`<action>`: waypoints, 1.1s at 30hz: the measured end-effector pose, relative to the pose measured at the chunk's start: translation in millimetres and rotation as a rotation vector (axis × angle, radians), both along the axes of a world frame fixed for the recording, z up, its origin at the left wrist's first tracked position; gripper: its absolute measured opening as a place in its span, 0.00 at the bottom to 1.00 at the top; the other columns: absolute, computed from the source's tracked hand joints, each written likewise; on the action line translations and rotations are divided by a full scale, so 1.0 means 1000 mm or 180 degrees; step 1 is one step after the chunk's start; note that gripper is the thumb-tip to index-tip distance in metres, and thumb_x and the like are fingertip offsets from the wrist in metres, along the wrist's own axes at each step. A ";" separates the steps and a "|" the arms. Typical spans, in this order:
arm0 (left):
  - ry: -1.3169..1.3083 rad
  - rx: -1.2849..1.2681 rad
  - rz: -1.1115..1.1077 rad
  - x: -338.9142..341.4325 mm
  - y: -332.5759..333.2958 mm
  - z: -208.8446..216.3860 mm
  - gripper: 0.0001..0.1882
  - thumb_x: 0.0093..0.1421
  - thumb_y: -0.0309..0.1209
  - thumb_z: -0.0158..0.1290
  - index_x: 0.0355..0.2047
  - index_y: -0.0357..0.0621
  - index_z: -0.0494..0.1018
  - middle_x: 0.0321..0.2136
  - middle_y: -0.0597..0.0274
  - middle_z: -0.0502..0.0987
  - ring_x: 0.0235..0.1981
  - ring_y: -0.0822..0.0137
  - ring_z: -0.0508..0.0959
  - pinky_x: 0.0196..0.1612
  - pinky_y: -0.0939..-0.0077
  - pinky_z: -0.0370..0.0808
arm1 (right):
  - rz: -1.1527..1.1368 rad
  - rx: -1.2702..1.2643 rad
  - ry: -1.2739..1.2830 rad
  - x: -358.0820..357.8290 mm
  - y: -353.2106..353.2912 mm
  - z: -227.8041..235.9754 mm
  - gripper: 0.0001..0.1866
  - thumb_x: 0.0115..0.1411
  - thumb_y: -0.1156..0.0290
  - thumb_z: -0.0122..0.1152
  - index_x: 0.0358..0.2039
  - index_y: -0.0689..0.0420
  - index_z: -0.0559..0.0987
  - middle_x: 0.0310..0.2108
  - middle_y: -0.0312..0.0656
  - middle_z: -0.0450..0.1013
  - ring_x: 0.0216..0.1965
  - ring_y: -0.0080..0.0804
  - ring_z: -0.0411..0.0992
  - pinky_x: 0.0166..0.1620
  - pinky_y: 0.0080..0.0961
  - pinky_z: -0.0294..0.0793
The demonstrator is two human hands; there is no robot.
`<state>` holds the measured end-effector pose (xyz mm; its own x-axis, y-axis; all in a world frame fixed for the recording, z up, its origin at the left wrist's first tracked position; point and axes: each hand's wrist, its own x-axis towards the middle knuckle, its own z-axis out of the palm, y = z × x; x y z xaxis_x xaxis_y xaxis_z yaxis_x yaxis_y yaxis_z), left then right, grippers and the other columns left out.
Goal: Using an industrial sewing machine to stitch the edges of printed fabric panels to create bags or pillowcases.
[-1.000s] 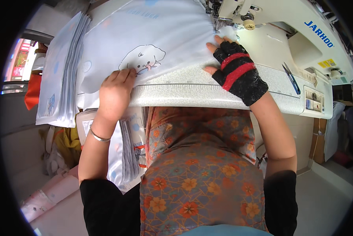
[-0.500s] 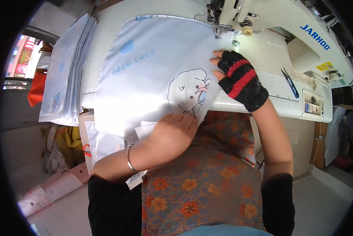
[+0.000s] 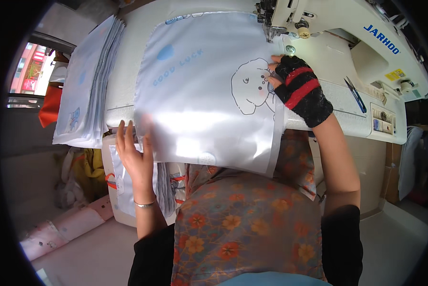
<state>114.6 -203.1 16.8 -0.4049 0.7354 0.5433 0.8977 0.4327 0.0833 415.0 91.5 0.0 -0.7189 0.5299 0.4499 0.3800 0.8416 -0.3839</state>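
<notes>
A pale fabric panel (image 3: 199, 90) with a printed dog outline and blue motifs lies spread over the sewing machine bed. Its right edge runs close to the machine's presser foot (image 3: 269, 34). My right hand (image 3: 299, 90), in a black and red fingerless glove, rests on that edge just below the presser foot, fingers stretched out on the cloth. At the lower left edge is my left hand (image 3: 136, 155), bare, with a silver bangle. Its fingers are apart, and the thumb side touches the panel.
Blue-handled thread snips (image 3: 355, 95) lie on the bed at the right, beside a small bobbin compartment (image 3: 383, 120). A thick stack of similar panels (image 3: 82, 86) hangs at the left. More folded fabric (image 3: 164, 188) sits below the bed edge. The machine arm (image 3: 361, 35) spans the upper right.
My left hand has let go of the panel's lower right part and moved left to its left edge. The lower part now lies unfolded; the panel has shifted right. My right hand moved slightly right.
</notes>
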 end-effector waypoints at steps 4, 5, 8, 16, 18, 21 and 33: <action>-0.3332 0.0335 0.0373 -0.048 -0.028 -0.043 0.23 0.63 0.26 0.54 0.58 0.34 0.67 0.48 0.57 0.77 0.49 0.71 0.75 0.53 0.76 0.70 | 0.0215 0.0399 -0.0137 0.002 -0.004 0.000 0.12 0.56 0.69 0.62 0.41 0.57 0.79 0.49 0.45 0.74 0.51 0.48 0.71 0.56 0.41 0.69; -0.3832 0.0712 -0.0025 -0.048 -0.030 -0.053 0.23 0.63 0.23 0.53 0.58 0.35 0.67 0.48 0.58 0.77 0.48 0.72 0.75 0.52 0.78 0.70 | 0.0193 0.0400 -0.0144 0.002 -0.006 0.000 0.12 0.56 0.69 0.62 0.41 0.57 0.79 0.49 0.45 0.74 0.51 0.48 0.71 0.56 0.41 0.69; -0.4268 0.1139 -0.0379 -0.046 -0.027 -0.062 0.22 0.63 0.19 0.50 0.58 0.37 0.66 0.45 0.60 0.79 0.44 0.75 0.77 0.49 0.81 0.71 | 0.0065 0.0354 -0.0130 0.003 -0.010 -0.001 0.12 0.56 0.69 0.62 0.41 0.57 0.79 0.48 0.44 0.75 0.52 0.48 0.70 0.56 0.41 0.69; -0.2299 0.0448 -0.0076 -0.044 0.021 -0.020 0.22 0.62 0.21 0.54 0.57 0.43 0.68 0.21 0.73 0.65 0.23 0.79 0.61 0.29 0.84 0.62 | 0.0038 0.0699 -0.0123 0.005 -0.010 0.001 0.13 0.55 0.68 0.64 0.40 0.58 0.80 0.48 0.42 0.75 0.51 0.47 0.70 0.55 0.40 0.69; -0.2170 0.0392 -0.0096 -0.047 0.038 -0.011 0.23 0.62 0.23 0.54 0.57 0.43 0.68 0.20 0.69 0.67 0.22 0.77 0.63 0.28 0.82 0.64 | 0.0038 0.0706 -0.0122 0.004 -0.011 0.003 0.13 0.55 0.68 0.64 0.40 0.58 0.80 0.47 0.42 0.75 0.50 0.47 0.71 0.55 0.40 0.69; -0.1622 0.0064 -0.0073 -0.055 0.067 -0.003 0.22 0.61 0.26 0.55 0.57 0.45 0.69 0.21 0.61 0.71 0.21 0.69 0.69 0.29 0.75 0.70 | -0.0002 0.0641 -0.0149 0.003 -0.014 0.008 0.14 0.55 0.68 0.64 0.41 0.58 0.79 0.47 0.42 0.75 0.49 0.47 0.71 0.54 0.40 0.70; -0.1030 -0.0031 -0.0406 -0.102 0.167 -0.008 0.18 0.62 0.28 0.54 0.53 0.48 0.71 0.22 0.52 0.76 0.23 0.54 0.76 0.31 0.62 0.73 | -0.0053 0.0668 -0.0166 -0.004 -0.005 0.003 0.19 0.56 0.59 0.62 0.42 0.59 0.79 0.49 0.45 0.74 0.49 0.50 0.69 0.54 0.45 0.68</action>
<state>12.3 -35.6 9.0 -0.4595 0.7958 0.3944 0.8723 0.3208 0.3690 410.9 86.9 3.3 -0.7360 0.4405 0.5140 0.4092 0.8944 -0.1805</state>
